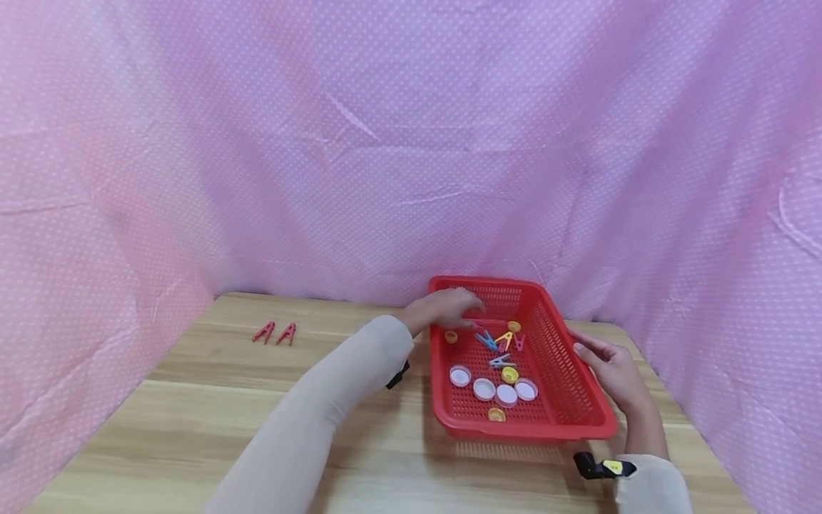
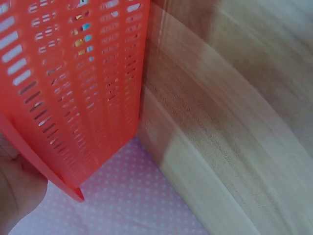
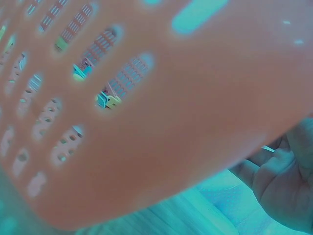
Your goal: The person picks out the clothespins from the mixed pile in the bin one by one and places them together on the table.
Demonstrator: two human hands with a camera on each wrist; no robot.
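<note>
A red plastic basket [image 1: 526,431] with slotted walls holds colored clothespins and round caps. My left hand [image 1: 452,307] reaches over its left rim, fingers spread and slightly bent above the far part of the basket floor. I see nothing between those fingers. Below them lie a blue clothespin [image 1: 486,340], a yellow clothespin [image 1: 504,340] and a pink clothespin [image 1: 519,342]. Nearer lies a gray clothespin [image 1: 500,361]. At the right rim my right hand [image 1: 613,371] holds the basket's edge; its fingertips are partly hidden in the right wrist view.
Two red clothespins [image 1: 275,333] lie apart on the wooden table [image 1: 212,407], left of the basket. Several white round lids [image 1: 484,389] and yellow caps [image 1: 509,375] are spread inside the basket. A pink dotted cloth [image 1: 385,178] hangs behind the table and along its sides.
</note>
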